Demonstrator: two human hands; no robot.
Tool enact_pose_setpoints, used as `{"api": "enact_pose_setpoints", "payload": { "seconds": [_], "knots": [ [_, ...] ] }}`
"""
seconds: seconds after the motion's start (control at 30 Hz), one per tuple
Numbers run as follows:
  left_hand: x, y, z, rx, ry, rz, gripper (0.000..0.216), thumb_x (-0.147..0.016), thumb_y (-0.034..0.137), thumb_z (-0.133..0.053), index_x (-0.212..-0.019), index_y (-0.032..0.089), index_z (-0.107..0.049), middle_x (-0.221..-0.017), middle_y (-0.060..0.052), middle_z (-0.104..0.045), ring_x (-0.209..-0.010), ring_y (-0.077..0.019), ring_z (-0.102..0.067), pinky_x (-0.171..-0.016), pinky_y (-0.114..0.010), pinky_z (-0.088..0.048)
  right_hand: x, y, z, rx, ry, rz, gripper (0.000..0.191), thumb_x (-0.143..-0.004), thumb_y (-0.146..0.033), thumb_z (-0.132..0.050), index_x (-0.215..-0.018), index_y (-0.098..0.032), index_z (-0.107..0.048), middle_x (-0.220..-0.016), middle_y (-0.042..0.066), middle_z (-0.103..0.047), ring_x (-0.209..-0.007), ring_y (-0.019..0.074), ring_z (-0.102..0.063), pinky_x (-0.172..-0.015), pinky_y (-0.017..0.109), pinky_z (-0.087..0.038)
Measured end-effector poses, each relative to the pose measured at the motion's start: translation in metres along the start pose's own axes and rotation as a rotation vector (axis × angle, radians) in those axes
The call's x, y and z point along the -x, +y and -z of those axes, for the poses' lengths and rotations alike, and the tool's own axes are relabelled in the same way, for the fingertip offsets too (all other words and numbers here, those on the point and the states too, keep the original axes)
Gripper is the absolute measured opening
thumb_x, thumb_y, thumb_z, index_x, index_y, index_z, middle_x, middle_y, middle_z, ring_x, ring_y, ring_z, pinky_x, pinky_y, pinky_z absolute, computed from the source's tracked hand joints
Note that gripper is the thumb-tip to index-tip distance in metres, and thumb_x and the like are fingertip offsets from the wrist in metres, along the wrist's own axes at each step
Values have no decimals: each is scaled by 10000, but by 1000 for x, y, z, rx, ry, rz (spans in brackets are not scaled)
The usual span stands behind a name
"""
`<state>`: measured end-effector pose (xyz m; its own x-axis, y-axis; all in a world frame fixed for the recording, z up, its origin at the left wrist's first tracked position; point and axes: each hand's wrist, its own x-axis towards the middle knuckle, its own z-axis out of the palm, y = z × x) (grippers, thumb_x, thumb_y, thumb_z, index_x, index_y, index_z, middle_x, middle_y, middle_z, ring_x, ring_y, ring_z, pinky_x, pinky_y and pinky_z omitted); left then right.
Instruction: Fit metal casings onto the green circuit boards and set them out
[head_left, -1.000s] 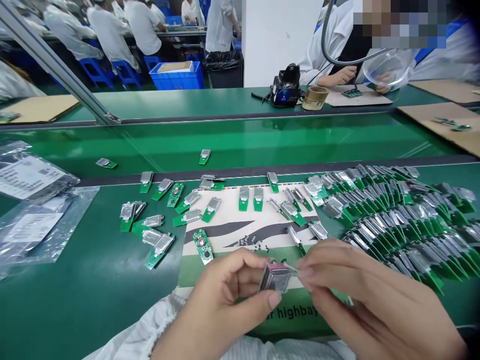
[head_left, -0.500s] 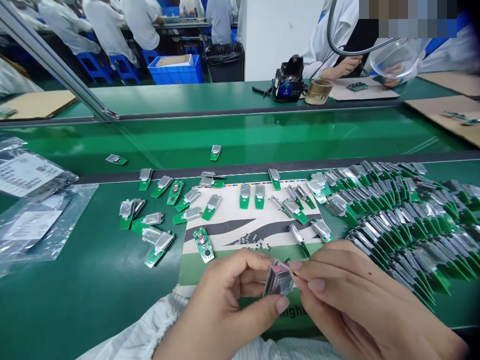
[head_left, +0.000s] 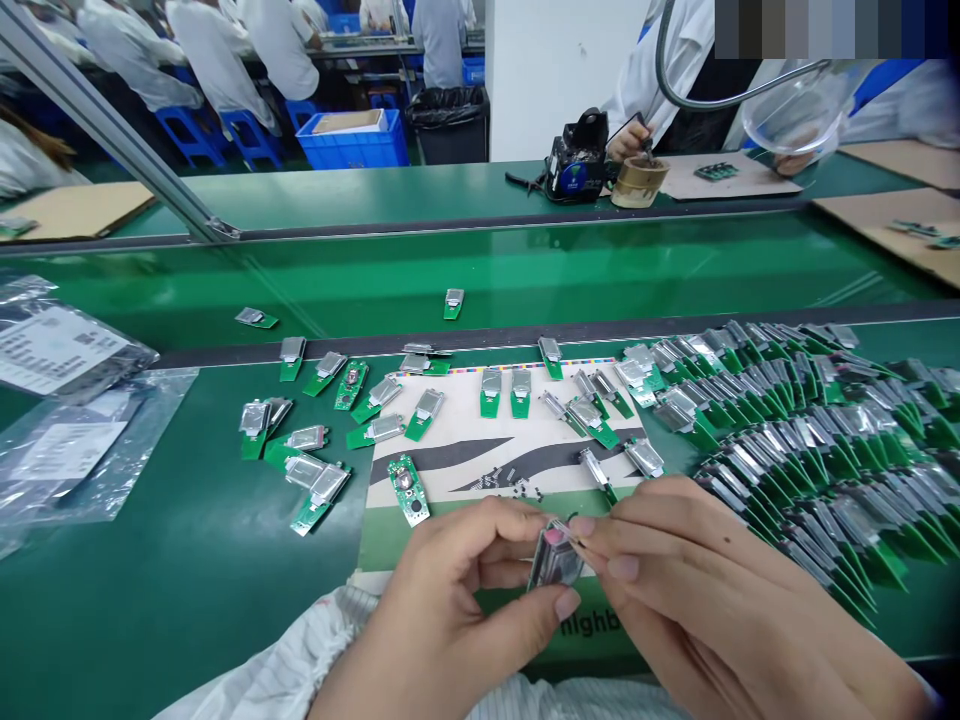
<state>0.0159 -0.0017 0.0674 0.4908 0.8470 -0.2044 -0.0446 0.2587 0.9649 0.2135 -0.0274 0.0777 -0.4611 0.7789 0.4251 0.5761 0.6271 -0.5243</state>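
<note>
Shifted, a metal-cased module [head_left: 555,557] seems gripped by left hand [head_left: 450,600] and right hand [head_left: 712,590].

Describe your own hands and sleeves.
Both the left hand and the right hand are bare, with no gloves or rings showing, and the nails are short. The right hand has a small dark mark on it. The left forearm comes out of a loose white sleeve, gathered at the cuff.
</note>
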Motion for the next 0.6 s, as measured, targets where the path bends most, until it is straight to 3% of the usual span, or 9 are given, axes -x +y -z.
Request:
{"api": "enact_pose_setpoints", "payload": {
  "seconds": [0.1,0.27,0.6],
  "knots": [
    [-2,1,0,22,9,-1,159,-754,127,-711,-854,218,-627,-854,-13,-655,-783,-162,-656,-750,-270,-574,2,-2,-4,-84,59,-42,371,-842,11,-511,-1129,-222,-537,-1034,46,-668,-930,166,-632,-766,273,-569],
    [-2,-1,2,-6,-21,-15,109,-780,165,-703,-853,213,-638,-862,-28,-656,-806,-179,-651,-750,-292,-582,-3,-14,-17,-211,239,-297,213,-906,-65,-503,-980,-264,-498,-920,-22,-660,-903,108,-626,-748,174,-520],
    [-4,-6,4,-121,-27,4,97,-815,175,-675,-902,210,-650,-902,-34,-659,-855,-192,-675,-805,-305,-589,-11,-6,-23,-182,248,-287,197,-890,-61,-494,-932,-251,-466,-843,-24,-638,-792,108,-633,-679,176,-505]
  ]
}}
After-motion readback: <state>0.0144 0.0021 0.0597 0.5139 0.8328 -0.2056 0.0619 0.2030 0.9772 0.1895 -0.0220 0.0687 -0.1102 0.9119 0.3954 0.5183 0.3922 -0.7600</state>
